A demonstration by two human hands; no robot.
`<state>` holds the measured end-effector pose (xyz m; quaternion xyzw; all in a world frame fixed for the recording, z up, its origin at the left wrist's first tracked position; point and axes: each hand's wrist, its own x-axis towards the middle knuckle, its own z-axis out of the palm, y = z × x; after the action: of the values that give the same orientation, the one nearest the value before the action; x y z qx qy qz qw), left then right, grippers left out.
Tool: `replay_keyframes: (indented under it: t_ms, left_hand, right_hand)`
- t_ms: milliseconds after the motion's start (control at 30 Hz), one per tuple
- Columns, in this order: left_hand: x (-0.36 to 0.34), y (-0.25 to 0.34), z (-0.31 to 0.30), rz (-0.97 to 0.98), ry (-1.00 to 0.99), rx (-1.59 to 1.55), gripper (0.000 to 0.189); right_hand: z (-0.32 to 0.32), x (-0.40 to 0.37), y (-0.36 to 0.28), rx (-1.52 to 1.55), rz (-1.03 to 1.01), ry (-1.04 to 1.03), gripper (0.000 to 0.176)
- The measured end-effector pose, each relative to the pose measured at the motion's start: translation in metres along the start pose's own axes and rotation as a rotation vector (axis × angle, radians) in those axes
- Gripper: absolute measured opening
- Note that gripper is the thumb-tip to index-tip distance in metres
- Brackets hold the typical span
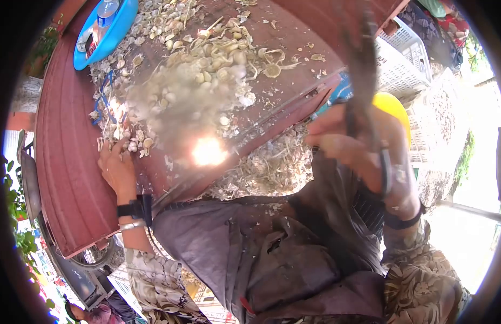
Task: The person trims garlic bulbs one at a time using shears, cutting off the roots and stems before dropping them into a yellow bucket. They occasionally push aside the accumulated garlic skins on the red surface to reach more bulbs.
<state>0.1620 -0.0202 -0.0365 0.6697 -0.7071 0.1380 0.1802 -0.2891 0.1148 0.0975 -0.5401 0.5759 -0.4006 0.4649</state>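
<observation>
My left hand [115, 168] reaches onto the red table at its left side, fingers apart and touching the edge of a small heap of garlic bulbs [133, 144]. My right hand [356, 143] is raised over my right thigh, closed around dark scissors [364, 70]. Their long blades point away from me and are smeared by motion; a handle loop shows beside the palm. Peeled-looking garlic cloves [223, 62] and dry skins are spread over the middle of the table. A blurred smudge and a bright glare hide part of the pile.
A blue basin [129, 21] holding a plastic bottle [106, 13] stands at the far left of the red table [67, 178]. Garlic skins [261, 173] lie heaped below the near edge. White crates [404, 59] and a yellow round object [393, 110] are at right.
</observation>
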Motion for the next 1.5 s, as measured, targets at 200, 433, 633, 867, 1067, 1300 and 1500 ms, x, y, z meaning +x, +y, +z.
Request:
replay_keyframes:
  t_ms: [200,433,633,867,1067,1300,1500]
  left_hand:
    - [0.009,0.100,-0.021,0.174,-0.122,-0.157,0.019]
    - [0.018,0.131,0.007,0.229,-0.106,-0.409,0.022]
    - [0.009,0.149,-0.039,-0.608,-0.410,-1.334,0.022]
    - [-0.033,0.165,-0.081,-0.720,-0.409,-1.744,0.027]
    - [-0.050,0.169,-0.116,-0.295,-0.560,-1.376,0.021]
    - [-0.054,0.168,-0.139,-0.282,-0.633,-1.184,0.021]
    - [-0.060,0.169,-0.148,-0.198,-0.707,-1.172,0.031]
  right_hand:
    - [0.054,0.021,0.031,0.010,-0.083,-0.101,0.022]
    - [0.066,0.019,0.055,-0.056,-0.030,-0.210,0.019]
    - [0.070,0.019,0.072,-0.081,-0.233,-0.088,0.030]
    - [0.073,0.005,0.067,-0.334,-0.300,-0.073,0.037]
    - [0.070,-0.008,0.056,-0.595,-0.411,-0.070,0.049]
    - [0.067,-0.018,0.052,-0.594,-0.416,-0.085,0.053]
    - [0.073,-0.023,0.053,-0.610,-0.423,-0.163,0.045]
